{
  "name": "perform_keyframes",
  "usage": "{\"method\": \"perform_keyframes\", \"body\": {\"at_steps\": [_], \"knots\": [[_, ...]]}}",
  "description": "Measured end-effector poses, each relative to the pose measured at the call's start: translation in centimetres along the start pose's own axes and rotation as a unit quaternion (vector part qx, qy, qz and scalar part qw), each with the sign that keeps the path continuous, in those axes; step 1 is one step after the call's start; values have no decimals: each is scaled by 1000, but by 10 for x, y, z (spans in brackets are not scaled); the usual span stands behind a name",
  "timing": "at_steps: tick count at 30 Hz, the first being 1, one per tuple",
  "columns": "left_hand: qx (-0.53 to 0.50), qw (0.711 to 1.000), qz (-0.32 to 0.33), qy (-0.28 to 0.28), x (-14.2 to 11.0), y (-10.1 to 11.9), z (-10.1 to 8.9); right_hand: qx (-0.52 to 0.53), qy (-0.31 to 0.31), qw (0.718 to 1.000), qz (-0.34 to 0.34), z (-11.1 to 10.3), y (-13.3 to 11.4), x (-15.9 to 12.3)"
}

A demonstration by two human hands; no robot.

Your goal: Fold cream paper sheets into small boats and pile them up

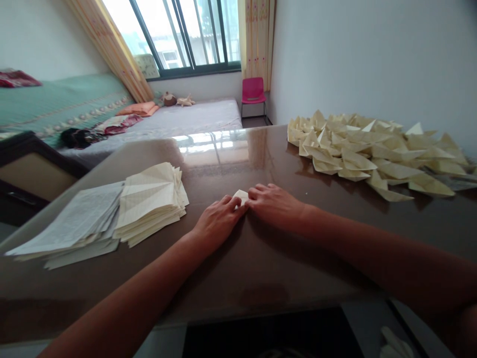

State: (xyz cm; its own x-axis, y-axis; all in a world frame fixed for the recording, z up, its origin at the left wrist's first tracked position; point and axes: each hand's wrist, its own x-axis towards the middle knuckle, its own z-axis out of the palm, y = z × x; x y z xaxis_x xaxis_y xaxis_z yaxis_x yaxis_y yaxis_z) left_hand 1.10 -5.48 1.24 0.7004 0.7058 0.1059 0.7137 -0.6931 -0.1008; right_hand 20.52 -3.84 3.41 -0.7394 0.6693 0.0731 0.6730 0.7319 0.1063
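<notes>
Lying on the table (283, 268) between the left hand (219, 215) and the right hand (275, 203) in the head view, the paper (241, 194) should be light and thin, limp when flat but firmer along a fold, and easily creased or torn; its edges seem the best hold, between thumb and fingertips. Both hands are nearly closed, fingers curled, the left pinching the near left edge, the right pinching the right one. The paper looks small and pale cream, with a blunt far corner; fingers cover the rest.
</notes>
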Motion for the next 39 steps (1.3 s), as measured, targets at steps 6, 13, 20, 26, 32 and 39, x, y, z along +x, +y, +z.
{"method": "perform_keyframes", "body": {"at_steps": [6,13,20,26,32,39], "knots": [[47,999,-4,-20,-1,5,-4,-48,-94,994,24,-11,-10,-10],[80,996,-24,-42,-4,9,-9,-66,-109,991,43,-6,-9,-11],[117,990,-49,-66,-6,11,-13,-47,-140,986,72,-15,-5,-10],[88,994,-59,-22,-6,5,-13,21,-61,991,121,-10,24,0],[78,993,-88,30,1,2,-3,155,-17,979,135,20,47,8],[26,992,-101,69,7,-3,6,303,-5,945,120,30,50,15]]}}
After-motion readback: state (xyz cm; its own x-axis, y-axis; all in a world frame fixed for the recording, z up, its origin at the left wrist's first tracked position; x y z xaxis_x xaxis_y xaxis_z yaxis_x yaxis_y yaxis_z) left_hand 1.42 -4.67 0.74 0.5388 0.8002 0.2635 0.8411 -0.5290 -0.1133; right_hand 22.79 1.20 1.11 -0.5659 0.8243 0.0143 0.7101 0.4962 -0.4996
